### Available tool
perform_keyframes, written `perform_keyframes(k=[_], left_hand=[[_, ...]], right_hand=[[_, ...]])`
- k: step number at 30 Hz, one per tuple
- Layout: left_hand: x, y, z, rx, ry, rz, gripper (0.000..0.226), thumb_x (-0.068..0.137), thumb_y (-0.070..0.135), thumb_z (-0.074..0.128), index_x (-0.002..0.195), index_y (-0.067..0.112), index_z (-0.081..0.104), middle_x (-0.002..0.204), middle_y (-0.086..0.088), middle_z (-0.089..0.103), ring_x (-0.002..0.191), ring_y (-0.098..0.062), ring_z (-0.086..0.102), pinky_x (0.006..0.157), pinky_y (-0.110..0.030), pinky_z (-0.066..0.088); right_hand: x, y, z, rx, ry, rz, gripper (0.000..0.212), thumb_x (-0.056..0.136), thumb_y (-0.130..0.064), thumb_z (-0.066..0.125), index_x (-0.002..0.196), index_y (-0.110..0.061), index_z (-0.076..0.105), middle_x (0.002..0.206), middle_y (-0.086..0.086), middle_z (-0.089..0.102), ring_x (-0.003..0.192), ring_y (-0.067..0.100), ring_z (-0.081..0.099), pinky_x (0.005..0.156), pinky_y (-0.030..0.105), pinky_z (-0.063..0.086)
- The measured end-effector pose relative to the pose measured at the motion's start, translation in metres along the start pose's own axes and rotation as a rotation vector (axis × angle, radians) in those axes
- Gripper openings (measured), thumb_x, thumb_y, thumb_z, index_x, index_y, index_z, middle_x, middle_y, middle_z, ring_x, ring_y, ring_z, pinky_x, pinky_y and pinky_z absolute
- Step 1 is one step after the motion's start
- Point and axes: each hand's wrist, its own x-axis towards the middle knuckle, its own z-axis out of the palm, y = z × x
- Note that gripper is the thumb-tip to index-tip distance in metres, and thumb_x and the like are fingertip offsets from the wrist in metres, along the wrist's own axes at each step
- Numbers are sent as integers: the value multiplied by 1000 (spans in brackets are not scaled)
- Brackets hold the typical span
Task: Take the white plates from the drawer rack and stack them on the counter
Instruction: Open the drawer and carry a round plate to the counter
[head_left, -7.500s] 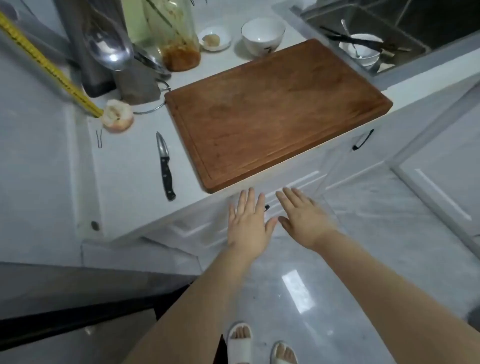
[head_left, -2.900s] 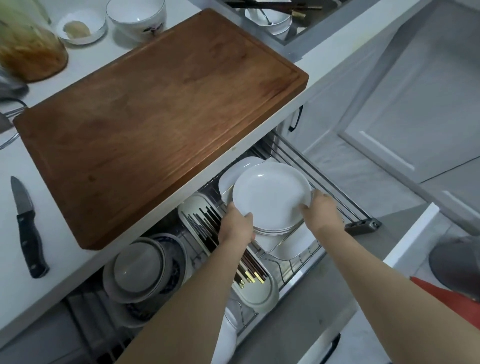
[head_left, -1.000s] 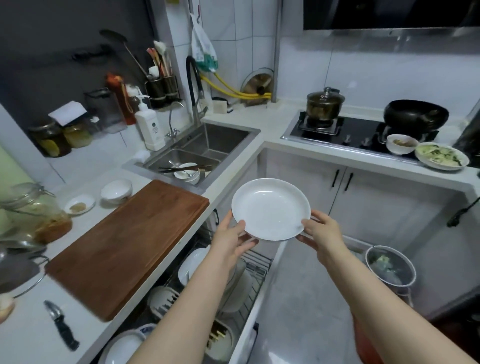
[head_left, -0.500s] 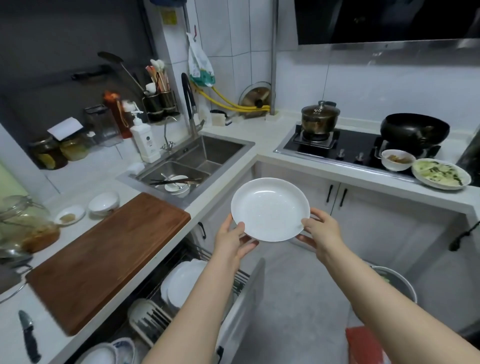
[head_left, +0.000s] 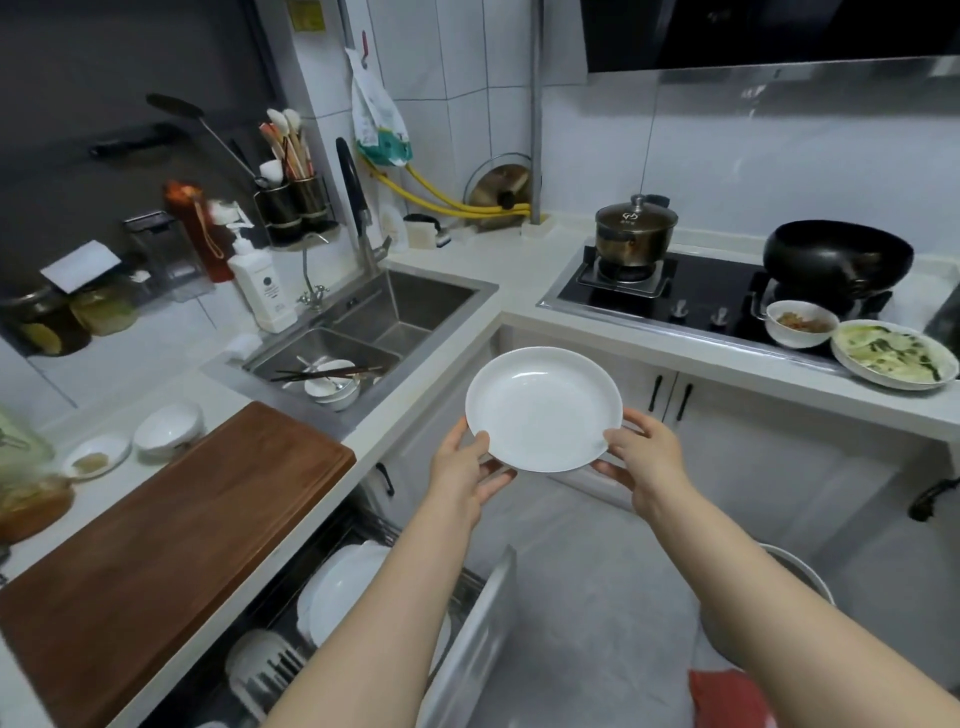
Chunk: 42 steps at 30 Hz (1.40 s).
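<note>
I hold a stack of white plates (head_left: 543, 408) in the air in front of the corner of the counter (head_left: 467, 332). My left hand (head_left: 465, 470) grips its left rim, thumb on top and fingers underneath. My right hand (head_left: 641, 460) grips the right rim the same way. Below, the drawer rack (head_left: 467, 587) stands pulled out under the counter, with more white plates (head_left: 343, 587) upright in it, partly hidden by my left forearm.
A wooden cutting board (head_left: 171, 530) lies on the counter to the left. The sink (head_left: 358, 332) holds bowls and chopsticks. A pot (head_left: 635, 234) and a black wok (head_left: 836, 260) sit on the stove, with food dishes (head_left: 893, 358) beside it.
The plates went from the drawer rack up to chest height in both hands. Over the last second my view shifted left and the plates stayed between my hands.
</note>
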Motion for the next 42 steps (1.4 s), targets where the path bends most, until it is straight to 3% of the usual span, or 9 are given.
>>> perform_keyframes(k=[4,8,15,19,24,28,34,38,42], left_hand=[[32,12,7,4,-24,-14,49,94,6,55,139,23,44,86,2,64,100,-32,62,75,-41,55],[68,21,11,46,-42,-41,51,94,7,55,141,23,42,85,-1,65,99,-33,62,84,-44,53],[110,30,35,86,-35,-64,51,94,7,54,141,25,42,117,-11,60,98,-33,63,82,-44,54],[136,36,57,78,-27,-53,52,94,7,55,141,25,41,133,-15,57,98,-34,63,78,-42,54],[168,43,91,25,25,-36,53,93,5,56,141,23,42,124,-18,62,98,-34,65,76,-41,56],[194,48,123,15,61,11,50,95,4,51,141,21,41,113,-17,61,93,-34,63,63,-36,56],[231,57,147,9,108,32,49,95,5,51,140,22,42,107,-13,65,78,-27,68,64,-36,57],[264,70,156,24,127,33,48,94,6,53,138,22,44,114,-14,64,88,-31,67,65,-37,57],[302,90,160,50,101,33,46,92,6,52,135,24,47,123,-14,64,92,-30,68,68,-37,59]], right_hand=[[22,-3,13,38,32,19,42,84,10,51,120,-12,53,110,11,61,88,24,65,56,31,54],[46,-2,26,55,75,36,38,84,10,51,112,-16,52,108,11,61,82,20,65,51,28,54],[94,-12,31,59,84,50,43,83,10,51,119,-13,52,111,11,61,83,20,66,52,29,56],[134,-24,32,42,44,57,39,83,9,52,112,-17,52,116,12,61,86,21,66,54,30,57],[192,-50,28,-51,-85,72,61,82,8,50,136,-21,45,123,11,54,95,21,62,59,31,57],[236,-76,32,-144,-182,51,68,80,8,45,138,-27,43,129,12,52,99,25,62,57,32,56],[290,-103,45,-226,-250,63,62,82,5,46,133,-29,44,123,10,56,90,21,64,51,28,56],[324,-113,60,-214,-254,60,54,85,3,49,131,-26,46,103,3,57,81,18,65,49,30,57],[360,-120,81,-206,-258,59,45,86,0,51,123,-27,48,110,2,57,80,17,64,49,31,57]])
